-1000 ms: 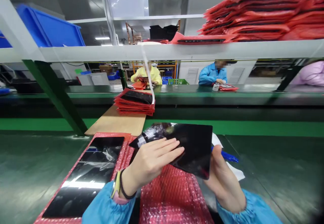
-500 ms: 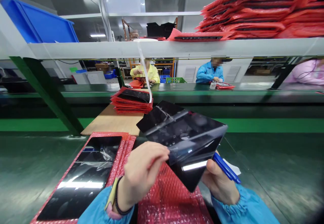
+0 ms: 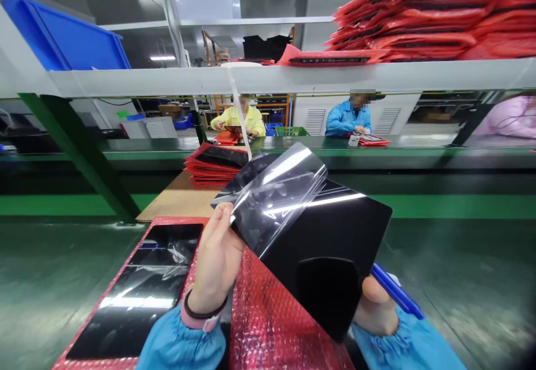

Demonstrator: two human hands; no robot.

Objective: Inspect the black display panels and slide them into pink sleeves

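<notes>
A black glossy screen panel [image 3: 330, 247] is tilted in front of me, with my right hand [image 3: 377, 306] gripping its lower right edge. That same hand also keeps a blue pen [image 3: 397, 291] beside the panel. Pinched in my left hand [image 3: 220, 255] is the edge of a clear protective film [image 3: 278, 197], which curls up off the panel's left part; the right part is bare. Below the panel lies a red bubble-wrap bag [image 3: 276, 320]. To the left, another black panel [image 3: 138, 292] rests flat on red bubble wrap [image 3: 161, 222].
A stack of red-wrapped panels [image 3: 215, 166] stands on a brown board [image 3: 167, 197]. Overhead, a white shelf [image 3: 188, 82] carries a blue bin [image 3: 71, 35] and many red bags [image 3: 410, 24]. A slanted green post [image 3: 84, 158] is at left. Co-workers sit across the line.
My left hand has moved left and up, drawing the clear film back off the panel's right part. The panel has shifted slightly right and down with my right hand.
</notes>
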